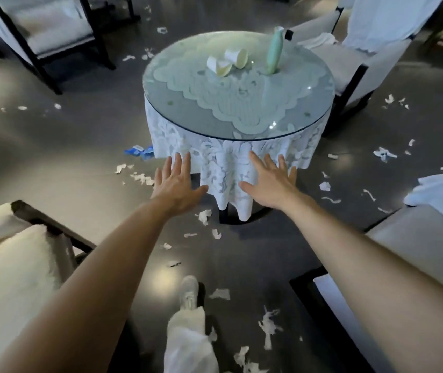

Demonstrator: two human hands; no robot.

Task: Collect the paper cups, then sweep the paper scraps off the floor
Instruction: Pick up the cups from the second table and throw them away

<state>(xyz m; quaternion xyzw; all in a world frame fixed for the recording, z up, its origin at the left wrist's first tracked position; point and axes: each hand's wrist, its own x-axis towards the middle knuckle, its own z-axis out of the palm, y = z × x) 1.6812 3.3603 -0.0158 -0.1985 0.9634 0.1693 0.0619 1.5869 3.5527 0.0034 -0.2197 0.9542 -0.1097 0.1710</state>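
So, one paper cup (219, 66) and a second cup (238, 57) lie tipped on their sides, just beside each other, on the far half of the round table (180, 114), mouths turned toward the near side. Pale green bottle (274, 53) stands upright near them, to the right. Glass top over a lace cloth (223, 162) that hangs down the sides. Paper scraps (204, 216) scattered over the dark floor (80, 135) all round the table; blue wrapper (137, 151) on the floor at the cloth's left edge. Left hand (178, 181) and right hand (269, 179) both stretched toward the table's near edge, palms down, fingers straight and spread, holding nothing, well short of the cups. Pale cushioned chairs (53, 36) ring the table
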